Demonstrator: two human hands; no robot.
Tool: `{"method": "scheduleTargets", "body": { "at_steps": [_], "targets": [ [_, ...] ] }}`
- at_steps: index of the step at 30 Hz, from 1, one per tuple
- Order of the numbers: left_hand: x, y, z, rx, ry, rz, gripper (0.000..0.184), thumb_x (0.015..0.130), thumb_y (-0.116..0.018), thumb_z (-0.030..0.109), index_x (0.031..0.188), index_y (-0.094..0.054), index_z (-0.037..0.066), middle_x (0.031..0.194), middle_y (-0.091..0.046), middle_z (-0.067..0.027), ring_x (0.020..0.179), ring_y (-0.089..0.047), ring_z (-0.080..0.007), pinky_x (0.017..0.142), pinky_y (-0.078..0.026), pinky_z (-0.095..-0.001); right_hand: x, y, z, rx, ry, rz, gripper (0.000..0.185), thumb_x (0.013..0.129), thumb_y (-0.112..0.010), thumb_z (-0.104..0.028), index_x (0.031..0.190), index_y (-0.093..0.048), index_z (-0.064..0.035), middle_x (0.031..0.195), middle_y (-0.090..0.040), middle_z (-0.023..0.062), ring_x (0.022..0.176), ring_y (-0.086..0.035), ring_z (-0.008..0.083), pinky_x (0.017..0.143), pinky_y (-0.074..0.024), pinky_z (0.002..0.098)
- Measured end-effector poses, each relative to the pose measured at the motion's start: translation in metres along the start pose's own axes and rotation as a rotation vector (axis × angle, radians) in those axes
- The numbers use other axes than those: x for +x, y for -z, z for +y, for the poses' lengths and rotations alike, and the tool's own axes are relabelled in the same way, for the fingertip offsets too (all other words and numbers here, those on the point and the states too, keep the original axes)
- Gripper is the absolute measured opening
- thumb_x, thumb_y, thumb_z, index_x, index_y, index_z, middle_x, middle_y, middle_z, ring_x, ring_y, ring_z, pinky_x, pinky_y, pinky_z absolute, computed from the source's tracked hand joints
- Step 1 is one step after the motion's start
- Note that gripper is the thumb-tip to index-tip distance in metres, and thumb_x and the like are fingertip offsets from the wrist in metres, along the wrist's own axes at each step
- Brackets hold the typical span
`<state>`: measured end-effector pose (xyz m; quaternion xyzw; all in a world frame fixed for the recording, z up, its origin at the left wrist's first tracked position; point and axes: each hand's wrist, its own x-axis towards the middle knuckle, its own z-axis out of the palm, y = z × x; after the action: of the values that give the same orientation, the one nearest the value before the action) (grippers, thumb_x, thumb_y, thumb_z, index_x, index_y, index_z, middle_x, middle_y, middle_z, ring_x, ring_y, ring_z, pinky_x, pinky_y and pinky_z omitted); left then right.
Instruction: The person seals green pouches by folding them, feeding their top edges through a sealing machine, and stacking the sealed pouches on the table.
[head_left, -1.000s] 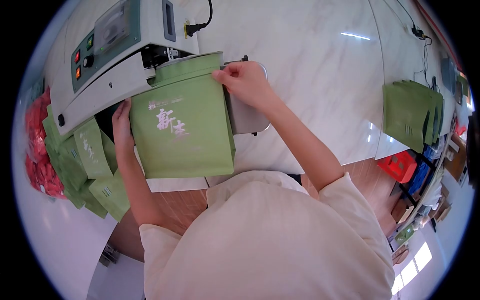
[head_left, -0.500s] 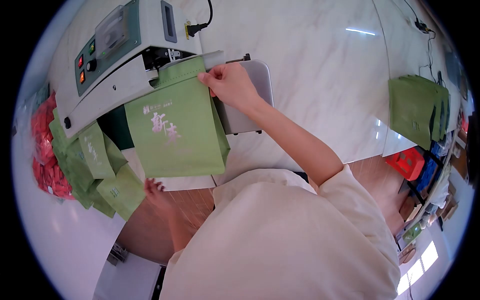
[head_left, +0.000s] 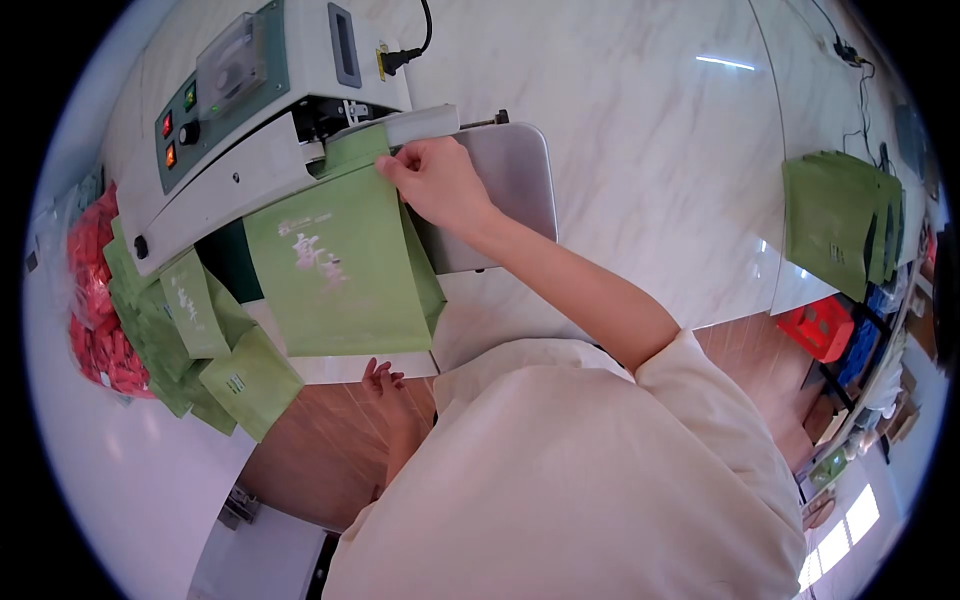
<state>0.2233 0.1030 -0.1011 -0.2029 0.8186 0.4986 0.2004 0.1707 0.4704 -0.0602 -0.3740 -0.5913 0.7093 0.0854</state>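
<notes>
My right hand (head_left: 435, 185) pinches the upper corner of a flat green bag with pale lettering (head_left: 330, 275), whose top edge runs leftward from my fingertips into a boxy white-and-teal machine (head_left: 225, 190). Pulling askew with this one-handed grip could, I judge, crease or tilt that edge. My right forearm slants forward and left; my left hand (head_left: 385, 382), empty, fingers loosely curled, hangs below the bag's bottom edge.

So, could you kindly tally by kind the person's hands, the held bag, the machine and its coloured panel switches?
Right hand and left hand: 2
Held bag: 1
Machine: 1
Red switch, orange switch and green switch: 3
Total: 7
</notes>
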Motion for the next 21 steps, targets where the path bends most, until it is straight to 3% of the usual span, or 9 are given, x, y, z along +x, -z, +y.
{"method": "scheduleTargets", "body": {
  "at_steps": [10,21],
  "targets": [
    [0.000,0.009,-0.019,0.051,0.075,-0.005,0.030,0.091,-0.042,0.004,0.120,-0.045,0.007,0.101,-0.053,-0.0051,0.071,-0.047,-0.0098,0.061,-0.039,-0.0214,0.004,-0.012,0.000,0.037,0.012,-0.022,0.034,0.082,-0.063,-0.026,0.072,-0.062,0.0061,0.057,-0.057,0.0098,0.051,-0.050,0.0148,0.053,-0.0435,0.0316],
    [-0.003,0.007,-0.022,0.110,0.056,-0.033,0.030,0.090,-0.042,0.004,0.120,-0.046,0.006,0.100,-0.054,-0.0055,0.074,-0.050,-0.0101,0.064,-0.041,-0.0222,0.013,-0.032,0.005,0.052,0.045,-0.035,0.029,0.079,-0.066,-0.024,0.076,-0.065,0.0048,0.061,-0.060,0.0116,0.055,-0.056,0.0174,0.057,-0.0462,0.0321]
  ]
}}
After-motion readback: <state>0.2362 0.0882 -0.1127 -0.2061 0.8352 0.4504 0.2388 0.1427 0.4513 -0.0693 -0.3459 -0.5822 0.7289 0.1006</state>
